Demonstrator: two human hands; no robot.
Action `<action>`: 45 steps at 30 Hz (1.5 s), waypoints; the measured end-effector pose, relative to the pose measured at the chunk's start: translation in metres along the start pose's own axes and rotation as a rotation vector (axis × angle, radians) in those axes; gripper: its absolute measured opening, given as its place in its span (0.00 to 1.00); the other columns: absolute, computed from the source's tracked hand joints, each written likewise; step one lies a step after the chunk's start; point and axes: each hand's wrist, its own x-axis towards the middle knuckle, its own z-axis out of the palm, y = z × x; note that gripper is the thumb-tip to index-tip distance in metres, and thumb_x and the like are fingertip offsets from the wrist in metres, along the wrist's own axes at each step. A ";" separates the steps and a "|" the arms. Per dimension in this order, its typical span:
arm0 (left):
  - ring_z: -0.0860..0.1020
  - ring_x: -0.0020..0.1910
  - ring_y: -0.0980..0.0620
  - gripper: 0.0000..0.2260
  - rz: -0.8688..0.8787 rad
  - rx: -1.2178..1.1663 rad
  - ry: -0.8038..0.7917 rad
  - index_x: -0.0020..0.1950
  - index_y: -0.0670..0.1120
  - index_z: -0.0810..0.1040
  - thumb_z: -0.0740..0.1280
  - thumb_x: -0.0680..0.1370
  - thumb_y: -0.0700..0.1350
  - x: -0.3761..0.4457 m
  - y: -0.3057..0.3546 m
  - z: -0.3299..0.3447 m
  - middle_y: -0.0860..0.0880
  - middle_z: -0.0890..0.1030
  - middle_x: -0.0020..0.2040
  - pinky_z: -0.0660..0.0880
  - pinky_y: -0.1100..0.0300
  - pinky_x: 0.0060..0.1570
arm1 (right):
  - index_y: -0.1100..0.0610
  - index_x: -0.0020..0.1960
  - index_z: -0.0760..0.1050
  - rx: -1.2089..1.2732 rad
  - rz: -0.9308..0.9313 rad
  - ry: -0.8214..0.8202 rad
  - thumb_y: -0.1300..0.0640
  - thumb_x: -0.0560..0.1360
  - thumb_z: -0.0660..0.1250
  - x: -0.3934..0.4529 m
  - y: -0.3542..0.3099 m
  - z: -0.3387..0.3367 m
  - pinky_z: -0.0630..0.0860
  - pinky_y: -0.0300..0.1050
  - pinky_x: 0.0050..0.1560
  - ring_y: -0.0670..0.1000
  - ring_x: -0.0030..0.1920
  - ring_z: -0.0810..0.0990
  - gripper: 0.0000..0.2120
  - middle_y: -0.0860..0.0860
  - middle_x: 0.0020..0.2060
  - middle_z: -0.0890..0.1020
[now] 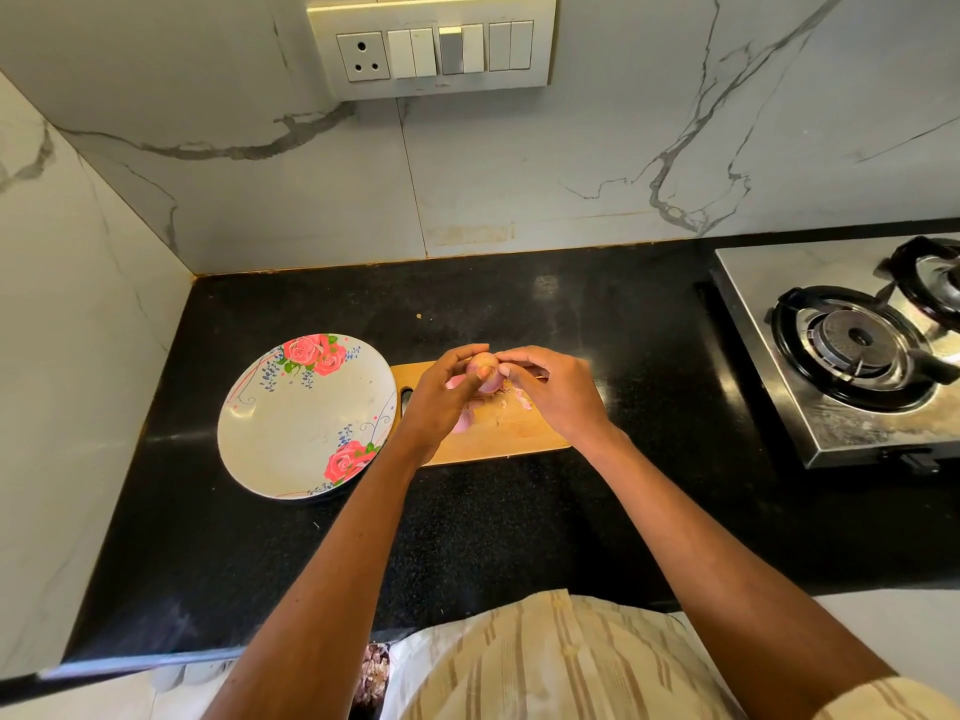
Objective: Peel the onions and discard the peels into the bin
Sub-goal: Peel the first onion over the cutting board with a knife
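A small pink onion (483, 374) is held above the wooden cutting board (498, 433). My left hand (441, 392) grips it from the left, thumb and fingers curled round it. My right hand (556, 392) pinches at the onion's right side with its fingertips. Several pink peel pieces (465, 420) lie on the board below the hands. The lower part of the onion is hidden by my fingers.
A floral plate (291, 423) lies left of the board on the black counter (519, 537). A steel gas stove (852, 350) stands at the right. Marble walls close off the back and left. Below the counter edge, something holding purplish peels (375, 672) shows partly.
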 end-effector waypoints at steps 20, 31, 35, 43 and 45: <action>0.81 0.57 0.59 0.17 -0.008 -0.092 0.042 0.68 0.50 0.70 0.65 0.81 0.54 -0.007 0.003 0.003 0.52 0.79 0.63 0.78 0.70 0.47 | 0.57 0.57 0.85 -0.052 -0.058 0.070 0.56 0.78 0.72 -0.003 0.001 0.003 0.72 0.23 0.46 0.27 0.47 0.78 0.09 0.49 0.49 0.87; 0.79 0.60 0.57 0.13 -0.010 -0.101 0.026 0.65 0.53 0.70 0.67 0.81 0.51 -0.009 0.001 0.003 0.52 0.77 0.65 0.77 0.73 0.46 | 0.57 0.54 0.85 -0.077 -0.026 0.083 0.59 0.78 0.72 -0.004 -0.002 0.006 0.72 0.23 0.44 0.30 0.42 0.78 0.06 0.45 0.45 0.85; 0.81 0.54 0.60 0.11 -0.019 -0.147 0.024 0.63 0.51 0.72 0.67 0.81 0.48 -0.013 0.004 0.006 0.55 0.80 0.59 0.78 0.71 0.44 | 0.58 0.53 0.84 -0.062 -0.005 0.108 0.60 0.78 0.73 -0.004 -0.002 0.009 0.73 0.23 0.44 0.30 0.42 0.79 0.05 0.44 0.43 0.83; 0.81 0.60 0.53 0.14 -0.020 -0.140 0.043 0.63 0.56 0.73 0.67 0.79 0.55 -0.009 0.002 0.003 0.52 0.80 0.63 0.79 0.59 0.59 | 0.53 0.57 0.83 0.036 0.090 0.055 0.60 0.79 0.71 0.003 0.000 0.003 0.75 0.26 0.48 0.35 0.50 0.81 0.08 0.43 0.48 0.85; 0.80 0.61 0.54 0.11 -0.033 -0.147 0.042 0.63 0.57 0.73 0.66 0.81 0.53 -0.008 0.001 0.003 0.52 0.79 0.64 0.79 0.62 0.57 | 0.52 0.57 0.82 0.017 0.115 0.041 0.62 0.79 0.70 0.004 0.000 0.001 0.73 0.25 0.48 0.34 0.49 0.80 0.09 0.43 0.50 0.84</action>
